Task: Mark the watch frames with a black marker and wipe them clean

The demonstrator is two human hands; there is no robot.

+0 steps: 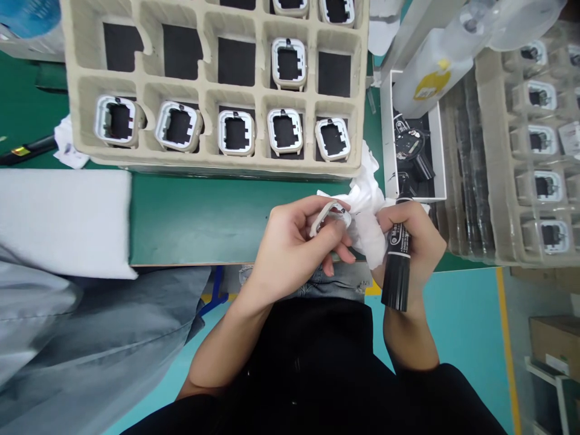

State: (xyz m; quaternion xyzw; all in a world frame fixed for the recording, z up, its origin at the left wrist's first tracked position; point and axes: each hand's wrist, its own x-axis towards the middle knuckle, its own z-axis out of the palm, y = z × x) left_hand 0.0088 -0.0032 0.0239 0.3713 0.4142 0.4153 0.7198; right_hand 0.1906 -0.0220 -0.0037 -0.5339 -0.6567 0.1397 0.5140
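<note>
My left hand [296,241] is closed around a small white watch case frame [321,219], tilted between thumb and fingers at the table's front edge. In my right hand [419,235] is a black marker pen [399,254], its thick end pointing down toward me and its other end reaching the white box. Crumpled white tissue [369,232] lies between the two hands, against the right fingers; whether those fingers grip it too I cannot tell. Ahead stands a beige moulded tray [217,163] with several similar frames [236,133] in its pockets.
At the right, a white box [439,157] holds black parts and a clear bottle [421,78]. Beyond it are stacked plastic trays [498,199] with more frames. A white foam sheet [63,217] lies left on the green table [194,220]. Someone's grey-blue clothing [90,338] is near.
</note>
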